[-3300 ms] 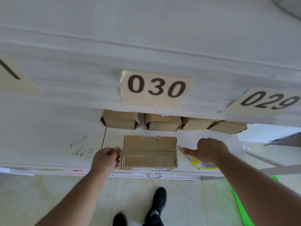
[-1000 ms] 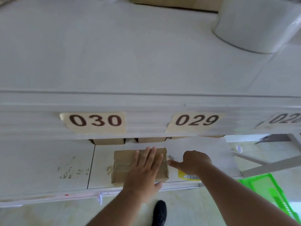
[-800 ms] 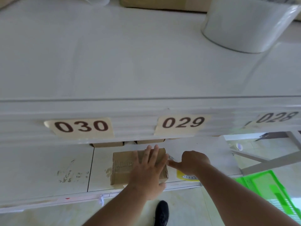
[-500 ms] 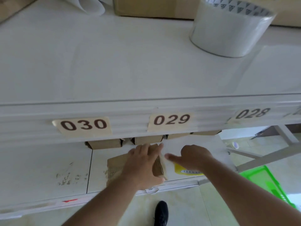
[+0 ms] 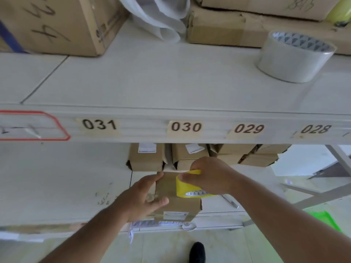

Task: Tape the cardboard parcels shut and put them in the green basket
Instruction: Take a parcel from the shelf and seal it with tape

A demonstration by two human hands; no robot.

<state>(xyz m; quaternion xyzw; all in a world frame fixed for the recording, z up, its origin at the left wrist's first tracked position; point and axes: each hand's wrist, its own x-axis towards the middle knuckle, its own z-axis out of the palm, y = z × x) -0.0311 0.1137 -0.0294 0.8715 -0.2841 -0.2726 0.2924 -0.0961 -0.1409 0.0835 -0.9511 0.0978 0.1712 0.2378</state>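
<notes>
A small cardboard parcel [image 5: 177, 205] lies on the lower white shelf [image 5: 66, 186], near its front edge. My left hand [image 5: 144, 194] rests flat on the parcel's left side, fingers straight. My right hand [image 5: 209, 176] grips a yellow tape roll [image 5: 185, 185] and holds it over the parcel's top right. A corner of the green basket [image 5: 322, 218] shows on the floor at the lower right.
Several cardboard parcels [image 5: 147, 157] stand in a row at the back of the lower shelf. A pen-like tool [image 5: 230, 201] lies right of the parcel. On the upper shelf stand a clear tape roll [image 5: 292, 57] and big cartons [image 5: 53, 23]. My shoe [image 5: 197, 252] is below.
My right hand picked up the yellow tape roll from the shelf and brought it over the parcel. My left hand slid to the parcel's left side. The camera tilted up.
</notes>
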